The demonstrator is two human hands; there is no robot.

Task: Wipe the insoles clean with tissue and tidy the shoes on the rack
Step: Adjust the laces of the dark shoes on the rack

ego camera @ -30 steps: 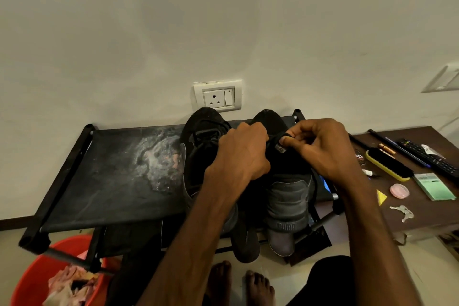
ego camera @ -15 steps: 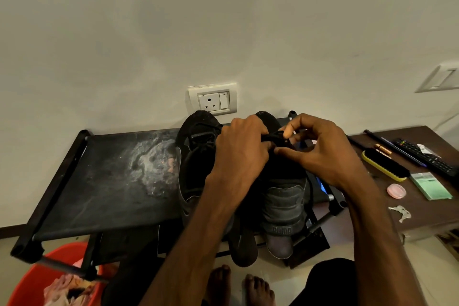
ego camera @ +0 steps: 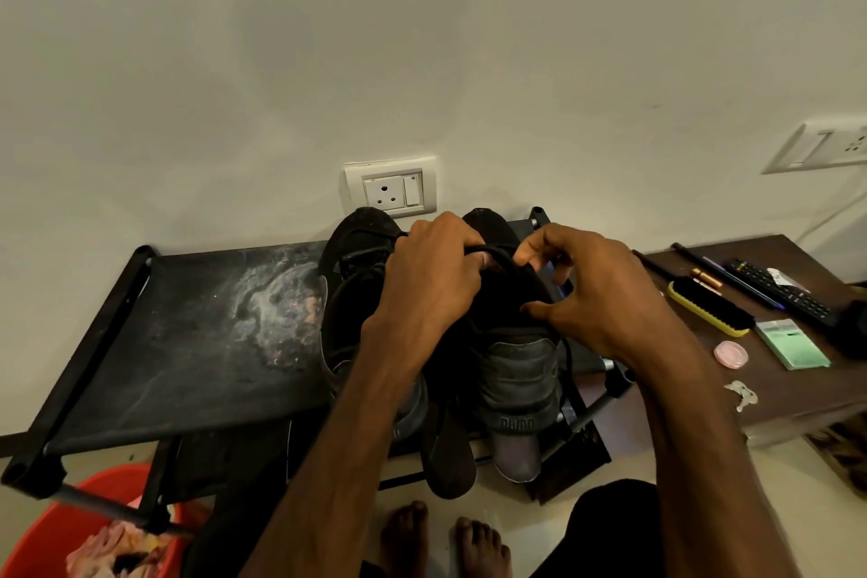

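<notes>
Two black sneakers stand side by side on the right part of the black shoe rack [ego camera: 178,343], toes toward the wall. My left hand [ego camera: 431,282] is over the gap between the left sneaker [ego camera: 356,258] and the right sneaker [ego camera: 520,371], fingers curled round a black lace loop. My right hand [ego camera: 591,296] hovers over the right sneaker, thumb and fingers bent near the same lace. A dark insole [ego camera: 450,460] sticks out over the rack's front edge between the shoes. No tissue is visible.
The rack's left half has a dusty whitish stain [ego camera: 277,305]. A red bucket [ego camera: 61,526] with cloth sits at lower left. A brown table [ego camera: 774,371] at right carries a yellow brush [ego camera: 708,310], remote, green box, keys. A wall socket [ego camera: 391,190] sits behind the shoes. My bare feet are below.
Both hands shifted slightly; my right hand opened a little and the lace now loops up between the hands. The camera tilted, so the rack sits lower in view.
</notes>
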